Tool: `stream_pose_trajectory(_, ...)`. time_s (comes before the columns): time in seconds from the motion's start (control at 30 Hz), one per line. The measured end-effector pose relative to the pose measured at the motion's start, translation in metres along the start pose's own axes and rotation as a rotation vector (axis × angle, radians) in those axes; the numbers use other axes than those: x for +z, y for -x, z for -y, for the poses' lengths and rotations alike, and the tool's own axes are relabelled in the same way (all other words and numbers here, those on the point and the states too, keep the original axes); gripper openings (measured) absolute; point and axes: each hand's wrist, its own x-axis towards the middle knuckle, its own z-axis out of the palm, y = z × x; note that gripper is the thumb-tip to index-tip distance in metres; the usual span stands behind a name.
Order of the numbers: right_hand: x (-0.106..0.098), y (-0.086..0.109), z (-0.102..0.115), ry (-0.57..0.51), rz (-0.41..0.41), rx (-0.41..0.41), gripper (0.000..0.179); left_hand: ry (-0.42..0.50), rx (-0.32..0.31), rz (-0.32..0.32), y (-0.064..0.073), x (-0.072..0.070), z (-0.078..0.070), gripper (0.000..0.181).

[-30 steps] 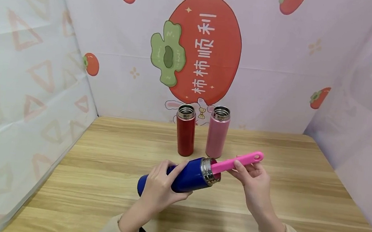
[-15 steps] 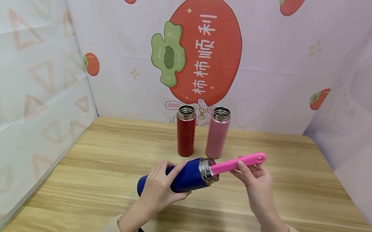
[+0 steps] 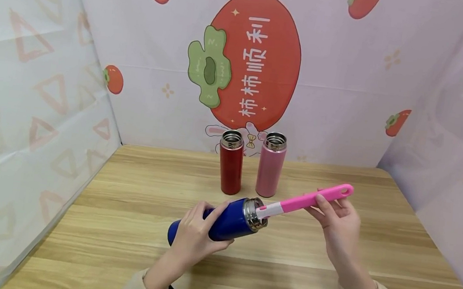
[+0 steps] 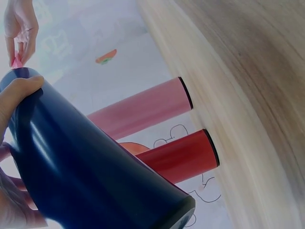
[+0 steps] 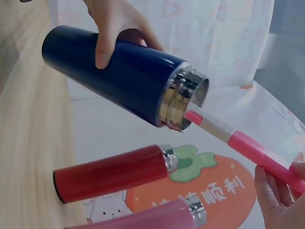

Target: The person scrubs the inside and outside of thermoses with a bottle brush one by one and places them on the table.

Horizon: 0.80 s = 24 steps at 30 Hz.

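My left hand [image 3: 194,234] grips a dark blue thermos bottle [image 3: 230,221] round its body, tilted with its open steel mouth up and to the right. In the right wrist view the left thumb [image 5: 105,50] lies along the bottle's side. My right hand [image 3: 339,222] pinches the pink handle of a bottle brush [image 3: 314,197], which has a hole at its end. Below the handle, a white shaft [image 5: 217,126] with a pink patch runs into the bottle's steel neck [image 5: 183,98]. The brush's head is hidden inside.
Behind the hands a red bottle [image 3: 231,167] and a pink bottle [image 3: 271,169] stand uncapped, side by side on the wooden table [image 3: 162,170]. A printed cloth [image 3: 321,120] hangs behind the table's far edge, with more cloth at both sides.
My right hand has moved right and slightly up, drawing the brush partly out, so its white shaft shows. The left hand and blue bottle have shifted slightly left.
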Motion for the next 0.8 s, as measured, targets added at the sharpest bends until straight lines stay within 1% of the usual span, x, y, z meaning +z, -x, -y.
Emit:
stream_pose_trajectory(0.03,0.0,0.0,0.003,-0.002,0.011,-0.011,0.036,-0.002,0.005,-0.004,0.001,0.0,0.001,0.079)
stream_pose_trajectory(0.13,0.059,0.01,0.053,-0.02,-0.027,-0.008,0.028,-0.016,0.021,-0.014,0.002,0.002,0.002,0.08)
stream_pose_trajectory(0.17,0.075,0.013,0.067,-0.023,-0.025,-0.014,0.027,-0.02,0.028,-0.019,0.002,0.002,0.003,0.08)
stream_pose_trajectory(0.2,0.081,0.014,0.072,-0.039,0.004,-0.033,0.025,-0.024,0.036,-0.025,0.003,0.002,0.003,0.081)
stream_pose_trajectory(0.23,0.098,0.017,0.085,-0.026,-0.01,-0.028,0.025,-0.027,0.041,-0.03,0.003,0.002,0.003,0.081)
stream_pose_trajectory(0.27,0.11,0.019,0.096,-0.045,-0.008,-0.031,0.023,-0.029,0.044,-0.033,0.004,0.002,0.003,0.08)
stream_pose_trajectory(0.37,0.104,0.018,0.096,-0.048,0.008,-0.041,0.026,-0.028,0.045,-0.034,0.006,0.002,0.004,0.079)
stream_pose_trajectory(0.4,0.107,0.018,0.1,-0.062,0.003,-0.042,0.024,-0.028,0.045,-0.031,0.006,0.002,0.004,0.079)
stream_pose_trajectory(0.43,0.116,0.02,0.107,-0.06,-0.017,-0.035,0.023,-0.027,0.044,-0.028,0.007,0.002,0.004,0.079)
stream_pose_trajectory(0.5,0.127,0.021,0.117,-0.08,-0.039,-0.034,0.018,-0.024,0.044,-0.026,0.007,0.001,0.004,0.079)
stream_pose_trajectory(0.6,0.135,0.022,0.127,-0.129,-0.045,-0.034,0.016,-0.019,0.047,-0.031,0.007,0.0,0.005,0.08)
stream_pose_trajectory(0.7,0.136,0.021,0.132,-0.139,-0.081,-0.031,0.017,-0.017,0.04,-0.027,0.008,-0.001,0.007,0.08)
stream_pose_trajectory(0.8,0.131,0.019,0.134,-0.162,-0.088,-0.03,0.017,-0.019,0.026,-0.011,0.009,-0.003,0.009,0.081)
